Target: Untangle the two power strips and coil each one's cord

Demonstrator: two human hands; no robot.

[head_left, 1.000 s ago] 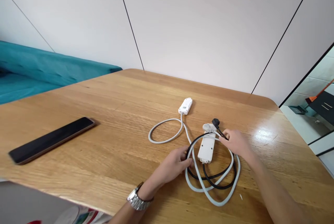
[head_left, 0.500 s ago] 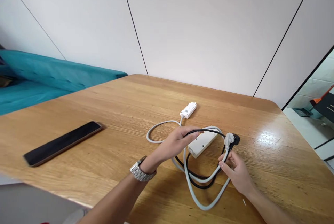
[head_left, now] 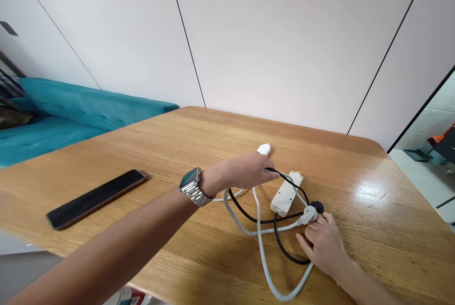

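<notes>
My left hand [head_left: 250,170], with a watch [head_left: 194,186] on its wrist, is closed round a black cable [head_left: 293,184] and apparently a light grey cable beside it; the palm side is hidden. My right hand [head_left: 324,243] rests low over the cables, thumb apart from the fingers, fingertips touching a white plug [head_left: 308,215]. Behind that lies a black plug [head_left: 317,207]. Between the hands, a white power strip [head_left: 287,194] lies on the table. A smaller white strip [head_left: 264,149] is partly covered by my left hand. Grey cable [head_left: 263,257] loops toward me.
A dark phone-like slab [head_left: 96,198] lies at the left of the wooden table [head_left: 170,139]. A teal sofa [head_left: 95,108] stands beyond the left edge. A white panelled wall [head_left: 277,44] closes off the back.
My left hand has turned over and closed on the cables. My right hand has let go of the white plug's cord, and the plug has dropped lower and tipped over.
</notes>
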